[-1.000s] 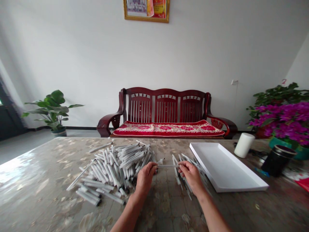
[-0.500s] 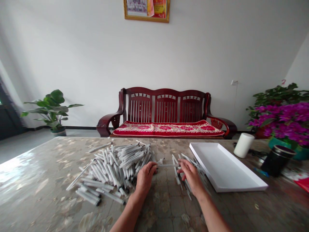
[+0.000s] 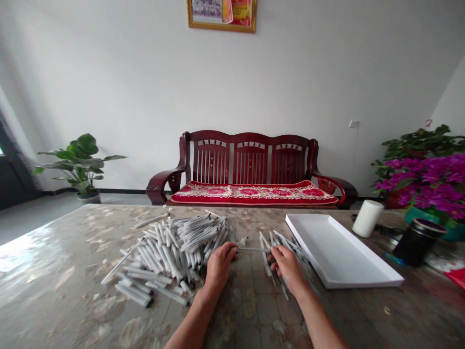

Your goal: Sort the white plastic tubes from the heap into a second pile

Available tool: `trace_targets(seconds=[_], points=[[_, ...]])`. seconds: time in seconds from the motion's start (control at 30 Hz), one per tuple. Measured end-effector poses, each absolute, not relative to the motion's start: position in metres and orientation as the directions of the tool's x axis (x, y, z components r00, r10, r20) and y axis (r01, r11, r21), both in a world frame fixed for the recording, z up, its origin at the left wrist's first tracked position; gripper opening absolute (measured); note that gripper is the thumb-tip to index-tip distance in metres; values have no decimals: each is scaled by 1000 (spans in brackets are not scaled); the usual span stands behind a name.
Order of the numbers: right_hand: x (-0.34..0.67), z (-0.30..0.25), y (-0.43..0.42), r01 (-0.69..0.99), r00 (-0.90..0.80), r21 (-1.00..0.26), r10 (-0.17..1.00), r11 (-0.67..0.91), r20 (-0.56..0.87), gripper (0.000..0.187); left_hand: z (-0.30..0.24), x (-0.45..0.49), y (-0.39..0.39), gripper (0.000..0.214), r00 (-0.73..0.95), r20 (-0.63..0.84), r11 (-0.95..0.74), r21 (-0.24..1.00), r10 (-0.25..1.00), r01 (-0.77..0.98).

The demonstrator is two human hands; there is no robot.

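Head camera: the red-and-yellow print point(image 3: 241, 11) in the gilt frame bore lettering too small to read. A slim, straight, greyish-white pen point(image 3: 253, 249) was held level above the brown patterned worktop point(image 3: 247, 310), left hand point(image 3: 218, 265) pinched on one end, right hand point(image 3: 287, 266) pinched on the other. Similar black-ended pens point(image 3: 174, 247) lay heaped at left; a shallow white rectangular tray point(image 3: 345, 254) sat at right.

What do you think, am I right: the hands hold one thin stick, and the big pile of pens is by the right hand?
Not quite: the big pile of pens is by the left hand, not the right hand, as the head view shows. Both hands do hold one thin stick.
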State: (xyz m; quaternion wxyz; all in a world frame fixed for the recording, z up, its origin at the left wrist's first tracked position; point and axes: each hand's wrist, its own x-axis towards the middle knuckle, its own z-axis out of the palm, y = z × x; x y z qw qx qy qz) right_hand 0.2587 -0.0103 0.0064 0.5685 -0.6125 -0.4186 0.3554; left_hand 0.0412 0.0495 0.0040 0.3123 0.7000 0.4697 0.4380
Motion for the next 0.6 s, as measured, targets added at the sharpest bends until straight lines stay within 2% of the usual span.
trace_targets(seconds=[0.17,0.37,0.6], points=[[266,0,-7,195,491,-980,861,36,130,35,4,41,49,27,165,295,-338,844,941,417],[266,2,-9,420,417,-905,871,69,260,33,3,42,50,26,167,284,-329,838,944,434],[261,10,-11,389,390,-918,889,80,242,33,4,43,50,26,175,288,-336,845,942,417]])
